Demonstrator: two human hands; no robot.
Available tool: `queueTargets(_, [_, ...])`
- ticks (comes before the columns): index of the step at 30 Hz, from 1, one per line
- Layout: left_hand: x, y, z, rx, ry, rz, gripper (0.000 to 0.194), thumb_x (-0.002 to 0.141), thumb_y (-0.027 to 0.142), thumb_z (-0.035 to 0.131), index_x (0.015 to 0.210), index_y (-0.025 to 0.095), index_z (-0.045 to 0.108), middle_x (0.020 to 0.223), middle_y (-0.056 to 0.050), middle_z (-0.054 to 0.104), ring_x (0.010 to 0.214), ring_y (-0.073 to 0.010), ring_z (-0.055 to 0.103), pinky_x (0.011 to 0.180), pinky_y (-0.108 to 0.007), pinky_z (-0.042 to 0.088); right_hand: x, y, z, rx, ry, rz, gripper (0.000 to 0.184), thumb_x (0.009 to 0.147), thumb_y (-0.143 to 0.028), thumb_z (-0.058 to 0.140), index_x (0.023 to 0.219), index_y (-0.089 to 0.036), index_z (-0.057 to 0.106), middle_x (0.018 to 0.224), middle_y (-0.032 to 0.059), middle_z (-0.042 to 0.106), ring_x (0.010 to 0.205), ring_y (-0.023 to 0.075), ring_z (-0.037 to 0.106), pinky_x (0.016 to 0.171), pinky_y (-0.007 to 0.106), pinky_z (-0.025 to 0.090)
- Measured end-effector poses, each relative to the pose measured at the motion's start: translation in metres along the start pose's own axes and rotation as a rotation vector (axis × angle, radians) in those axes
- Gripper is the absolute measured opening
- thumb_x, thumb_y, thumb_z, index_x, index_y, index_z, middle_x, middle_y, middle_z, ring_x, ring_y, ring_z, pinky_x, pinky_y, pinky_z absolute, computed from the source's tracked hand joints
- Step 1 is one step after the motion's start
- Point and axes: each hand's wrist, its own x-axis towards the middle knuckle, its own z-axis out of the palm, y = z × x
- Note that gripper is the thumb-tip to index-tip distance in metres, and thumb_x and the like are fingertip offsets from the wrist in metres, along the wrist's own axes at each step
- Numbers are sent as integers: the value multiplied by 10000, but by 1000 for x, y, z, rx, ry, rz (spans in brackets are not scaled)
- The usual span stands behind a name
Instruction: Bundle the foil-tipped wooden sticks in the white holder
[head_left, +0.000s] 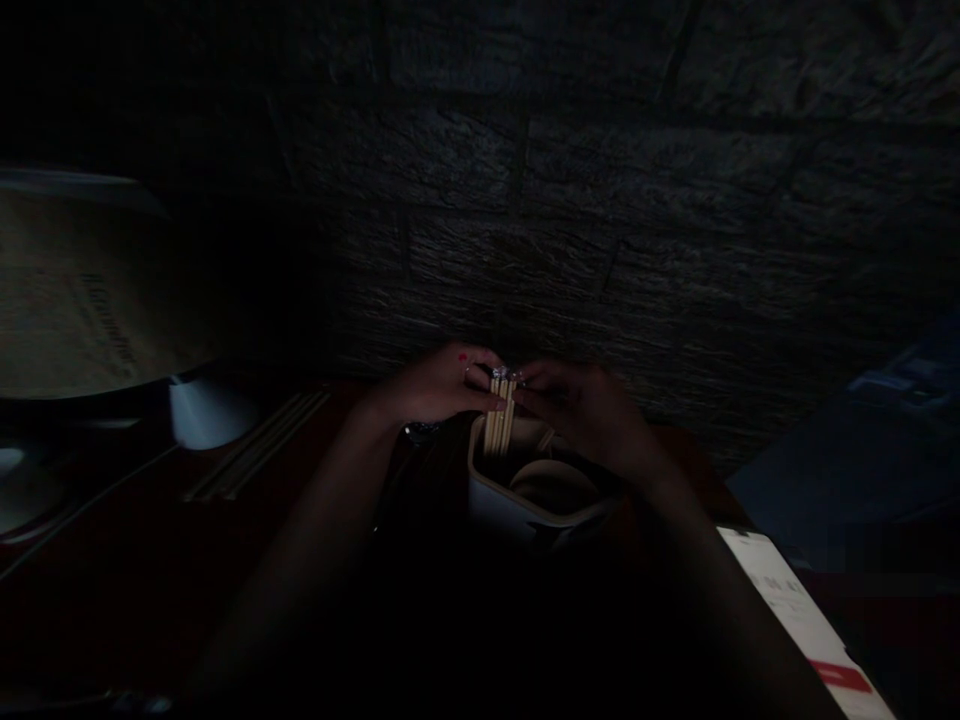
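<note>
from where i stand, dim light throughout.

risks: the upright bundle of thin, pale-yellow wooden sticks [499, 420] is held above the left part of a white-walled, tan-rimmed, rounded box [499, 500], lower ends dipping inside. the bare left hand [457, 385] pinches the bundle between thumb and fingers; the bare right hand [574, 400] has fingertips at its other edge, though whether they grip or merely steady it i cannot tell. a loosened pinch could fan the sticks or drop some into the box; uneven pressure could slide one out; poor light could cause a miscount.

count:
- hands: two.
- bundled sticks: four or five, overlapping, not certain.
- box: one, with one pale-brown, round-edged object [555, 480] inside.
- long, dull-brown, thin sticks [259, 450] lying on the dark red tabletop [127, 590]: at least two.
- white, smooth, cone-like object [206, 415]: one, left.
- large, tan, rounded, lettered object [82, 290]: one, far left.
- lit, white-screened, flat phone [787, 610]: one, right.
- grey, rough stone-block wall [480, 170]: one, behind.
</note>
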Motion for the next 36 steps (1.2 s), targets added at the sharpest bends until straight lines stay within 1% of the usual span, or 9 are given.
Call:
queueTargets(5, [0,1,1,1,-3,-16,330,730,262,722,1010,118,620,849,-52,732,746,-176,667,613,-236,426,0,3,1,-3,1,-18,134,859,-215,621,968,-208,699,880,21,767,784,165,718,707,276,518])
queueTargets(9, [1,1,2,22,-12,17,284,736,258,714,967,113,634,805,-38,715,701,-154,637,578,-221,398,0,3,0,21,-3,-11,126,845,-198,632,952,-203,697,877,21,769,785,167,720,704,272,518])
queueTargets(15, [3,-2,2,26,-30,23,261,743,286,714,918,103,648,781,-33,701,669,-138,612,541,-209,369,-1,4,-3,42,-27,4,197,817,-198,667,1012,-217,684,888,19,769,811,180,724,711,276,523])
queueTargets(19, [2,-2,0,-4,-43,27,290,739,296,725,950,107,664,820,-43,719,714,-153,638,567,-217,398,-1,4,-5,38,-42,27,223,812,-200,673,1034,-215,674,889,19,768,811,183,723,707,277,520])
queueTargets(23, [-1,-3,-5,-68,-54,21,296,727,278,743,963,112,680,890,-68,744,798,-173,671,646,-236,456,-2,6,-6,49,-35,20,243,804,-215,688,1046,-224,673,902,16,766,816,182,720,707,282,522])
queueTargets(25, [-2,-4,-8,-95,-24,12,295,713,255,754,961,114,684,919,-75,750,835,-176,680,692,-243,476,-2,6,-6,58,-33,14,193,808,-227,685,1001,-221,691,946,27,762,824,183,717,704,286,526])
queueTargets(28, [-3,-4,-10,-94,2,4,256,703,226,758,926,114,699,932,-75,753,849,-171,682,731,-244,485,-1,6,-6,71,-26,-20,78,818,-220,673,881,-215,718,1072,35,737,885,179,708,750,289,530])
queueTargets(33, [-3,-2,-10,-38,-21,8,173,726,227,734,859,117,720,852,-50,747,792,-155,669,681,-224,465,1,7,-3,139,-28,21,212,809,-183,675,1018,-209,699,954,34,760,871,179,717,769,291,537])
queueTargets(36, [-1,-3,-8,-42,-40,31,157,740,237,724,845,121,715,838,-42,740,769,-146,658,652,-212,447,1,9,-3,142,-25,31,215,808,-187,676,1021,-213,696,952,32,763,879,186,719,767,295,536])
